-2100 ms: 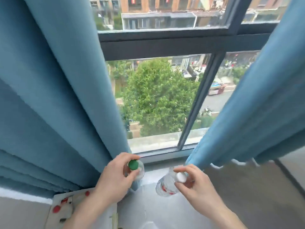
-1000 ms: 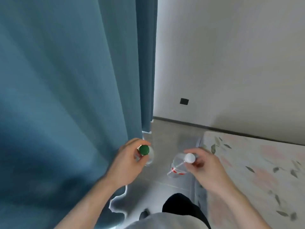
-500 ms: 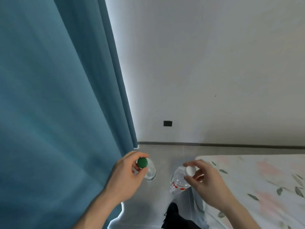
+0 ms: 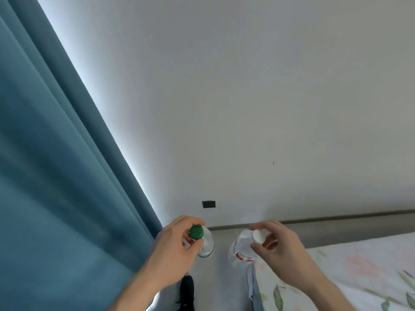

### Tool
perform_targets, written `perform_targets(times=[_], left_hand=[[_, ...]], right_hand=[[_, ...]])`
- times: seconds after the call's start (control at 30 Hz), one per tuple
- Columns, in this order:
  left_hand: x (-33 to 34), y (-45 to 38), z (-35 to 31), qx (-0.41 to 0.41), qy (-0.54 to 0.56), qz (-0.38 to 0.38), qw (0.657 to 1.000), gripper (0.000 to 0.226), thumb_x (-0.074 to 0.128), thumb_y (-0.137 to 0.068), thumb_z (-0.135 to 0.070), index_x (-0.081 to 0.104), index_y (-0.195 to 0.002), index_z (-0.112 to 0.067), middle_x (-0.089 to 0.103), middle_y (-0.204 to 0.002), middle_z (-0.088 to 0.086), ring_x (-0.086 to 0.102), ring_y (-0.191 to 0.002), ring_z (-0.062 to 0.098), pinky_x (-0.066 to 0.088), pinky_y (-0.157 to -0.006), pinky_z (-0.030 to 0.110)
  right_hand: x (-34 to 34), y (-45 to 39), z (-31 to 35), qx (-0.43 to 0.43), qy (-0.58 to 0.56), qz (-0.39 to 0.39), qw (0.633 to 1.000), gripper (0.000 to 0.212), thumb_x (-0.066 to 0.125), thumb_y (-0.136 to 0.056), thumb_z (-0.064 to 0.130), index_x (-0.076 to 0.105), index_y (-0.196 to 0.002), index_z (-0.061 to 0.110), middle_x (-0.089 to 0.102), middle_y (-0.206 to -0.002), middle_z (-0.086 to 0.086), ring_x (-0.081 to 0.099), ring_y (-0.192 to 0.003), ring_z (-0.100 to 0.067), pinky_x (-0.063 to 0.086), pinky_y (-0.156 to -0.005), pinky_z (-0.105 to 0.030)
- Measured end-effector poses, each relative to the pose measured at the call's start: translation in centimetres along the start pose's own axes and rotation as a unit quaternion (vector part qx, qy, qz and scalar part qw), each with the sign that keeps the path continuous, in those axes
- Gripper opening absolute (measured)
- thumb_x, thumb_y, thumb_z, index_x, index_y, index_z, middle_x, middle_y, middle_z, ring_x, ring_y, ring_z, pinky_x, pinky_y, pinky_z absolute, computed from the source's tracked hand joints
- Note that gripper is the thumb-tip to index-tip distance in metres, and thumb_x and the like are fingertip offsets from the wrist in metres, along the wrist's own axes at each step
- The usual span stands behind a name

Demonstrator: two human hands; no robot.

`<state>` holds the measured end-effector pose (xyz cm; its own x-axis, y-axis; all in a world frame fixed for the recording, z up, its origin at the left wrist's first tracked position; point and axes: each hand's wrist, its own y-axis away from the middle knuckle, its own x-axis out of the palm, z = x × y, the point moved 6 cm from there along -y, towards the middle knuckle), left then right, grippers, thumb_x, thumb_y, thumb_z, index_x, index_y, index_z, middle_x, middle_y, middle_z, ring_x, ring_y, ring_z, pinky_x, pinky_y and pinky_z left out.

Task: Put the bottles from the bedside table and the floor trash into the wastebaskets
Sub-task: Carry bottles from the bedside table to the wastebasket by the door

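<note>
Head view: low in the frame's centre, the left hand [image 4: 173, 250] is pinching the green-capped bottle [image 4: 203, 242] by its neck, the right hand [image 4: 280, 252] pinching the white-capped bottle [image 4: 241, 249], both hanging over the floor [image 4: 222, 286] beside the bed [image 4: 350, 270].

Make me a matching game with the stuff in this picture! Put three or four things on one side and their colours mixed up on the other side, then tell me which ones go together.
Things:
1. cap of the bottle in the left hand
2. cap of the bottle in the right hand
3. curtain
4. socket plate on the wall

Colours:
A. black
B. white
C. green
D. blue

Pairs: 1-C, 2-B, 3-D, 4-A
</note>
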<state>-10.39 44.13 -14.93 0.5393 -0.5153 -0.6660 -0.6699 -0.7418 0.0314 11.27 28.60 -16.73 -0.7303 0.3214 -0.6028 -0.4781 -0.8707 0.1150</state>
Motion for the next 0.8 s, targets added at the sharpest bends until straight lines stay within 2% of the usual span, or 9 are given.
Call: perform_targets(times=[0.13,0.3,0.5,0.6,0.8], left_hand=[[1.4,-7.2,-1.6,0.042,-0.012,0.050,0.998,0.032,0.070,-0.091,-0.024,0.063,-0.113,-0.047,0.056,-0.113,-0.034,0.063,-0.092,-0.001,0.049,-0.076,0.011],[3.0,-16.8,-3.1,0.106,-0.018,0.109,0.988,0.030,0.069,-0.091,-0.026,0.064,-0.114,-0.045,0.058,-0.115,-0.031,0.063,-0.094,0.000,0.049,-0.080,0.015],[5.7,-26.8,-5.3,0.172,-0.028,0.194,0.965,0.030,0.067,-0.089,-0.025,0.063,-0.111,-0.045,0.056,-0.117,-0.030,0.063,-0.091,0.001,0.050,-0.078,0.018],[8.5,-30.9,-7.4,0.212,-0.058,0.233,0.947,0.029,0.067,-0.090,-0.027,0.062,-0.112,-0.046,0.056,-0.116,-0.031,0.063,-0.091,0.001,0.050,-0.083,0.019],[14.8,-36.3,-13.8,0.283,-0.051,0.297,0.911,0.030,0.068,-0.091,-0.029,0.061,-0.114,-0.046,0.056,-0.116,-0.032,0.061,-0.095,0.000,0.051,-0.086,0.022]], right_hand=[[-2.1,-3.4,-2.0,0.036,-0.010,-0.043,0.998,0.028,0.076,-0.086,0.022,0.068,-0.103,0.044,0.064,-0.112,0.024,0.069,-0.082,-0.005,0.054,-0.074,-0.018],[-4.1,-9.3,-3.9,0.076,-0.014,-0.094,0.993,0.029,0.076,-0.084,0.023,0.070,-0.102,0.044,0.064,-0.110,0.024,0.070,-0.080,-0.006,0.057,-0.076,-0.027],[-7.4,-14.7,-4.1,0.114,-0.039,-0.181,0.976,0.031,0.077,-0.083,0.017,0.071,-0.100,0.043,0.066,-0.106,0.022,0.069,-0.078,-0.007,0.056,-0.073,-0.023],[-9.2,-15.2,-5.3,0.153,-0.045,-0.212,0.964,0.031,0.078,-0.085,0.021,0.069,-0.102,0.045,0.065,-0.104,0.025,0.067,-0.081,-0.005,0.054,-0.071,-0.017],[-14.0,-13.3,-9.6,0.218,-0.069,-0.303,0.925,0.031,0.079,-0.086,0.020,0.070,-0.103,0.044,0.065,-0.107,0.024,0.069,-0.080,-0.008,0.057,-0.073,-0.025]])
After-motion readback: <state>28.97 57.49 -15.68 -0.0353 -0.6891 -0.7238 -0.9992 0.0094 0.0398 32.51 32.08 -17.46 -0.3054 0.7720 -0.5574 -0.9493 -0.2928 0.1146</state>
